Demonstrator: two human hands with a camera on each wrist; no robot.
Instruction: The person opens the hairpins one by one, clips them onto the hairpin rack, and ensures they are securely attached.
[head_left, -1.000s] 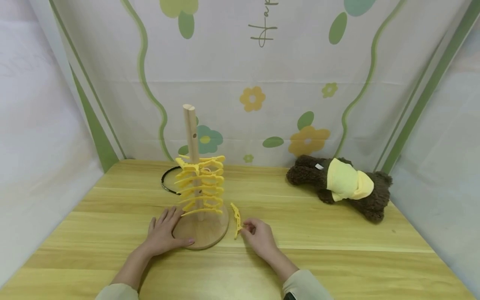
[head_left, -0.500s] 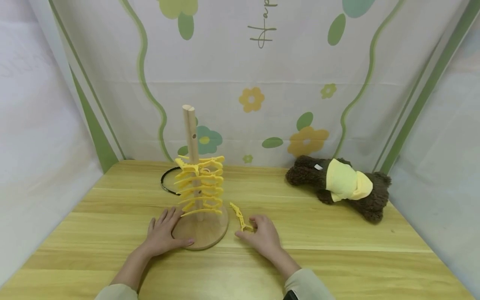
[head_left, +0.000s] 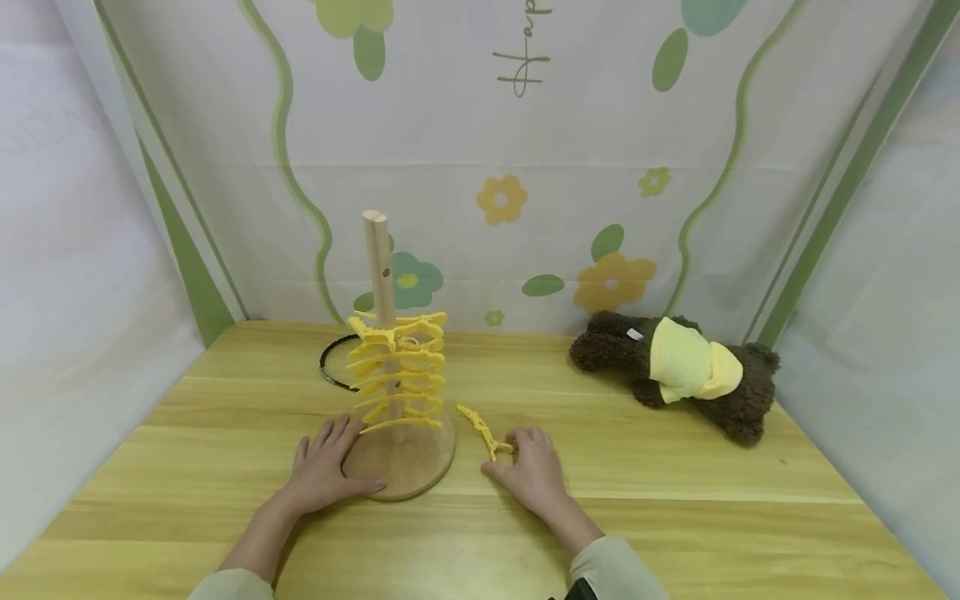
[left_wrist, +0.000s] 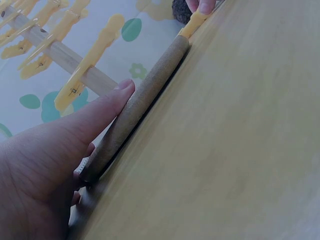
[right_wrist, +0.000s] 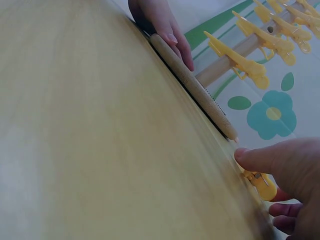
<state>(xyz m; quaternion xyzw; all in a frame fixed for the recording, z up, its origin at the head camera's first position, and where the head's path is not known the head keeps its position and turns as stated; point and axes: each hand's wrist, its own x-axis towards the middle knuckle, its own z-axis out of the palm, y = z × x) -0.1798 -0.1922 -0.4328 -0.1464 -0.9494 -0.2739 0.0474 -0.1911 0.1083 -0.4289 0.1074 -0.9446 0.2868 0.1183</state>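
Note:
A wooden stand has a round base (head_left: 405,471) and an upright post (head_left: 381,275). Several yellow alligator hair clips (head_left: 405,360) sit one above another on the post. My left hand (head_left: 321,471) rests at the left of the base with fingers spread; in the left wrist view the thumb (left_wrist: 107,107) lies on its rim. To the right of the base, one yellow hair clip (head_left: 480,427) lies on the table. My right hand (head_left: 534,473) holds its near handle end between thumb and fingers. In the right wrist view the hand hides part of this clip (right_wrist: 264,187).
Behind the stand lies a black ring-shaped band (head_left: 330,367), partly hidden by the clips. A dark brown plush toy (head_left: 682,362) in a yellow shirt lies at the back right of the wooden table (head_left: 675,533). A patterned cloth (head_left: 450,108) hangs behind.
My right hand has loosened around the clip, spread its thumb and fingers, then closed in on its handles. The clip's near end has turned rightward. My left hand and the stand stay put.

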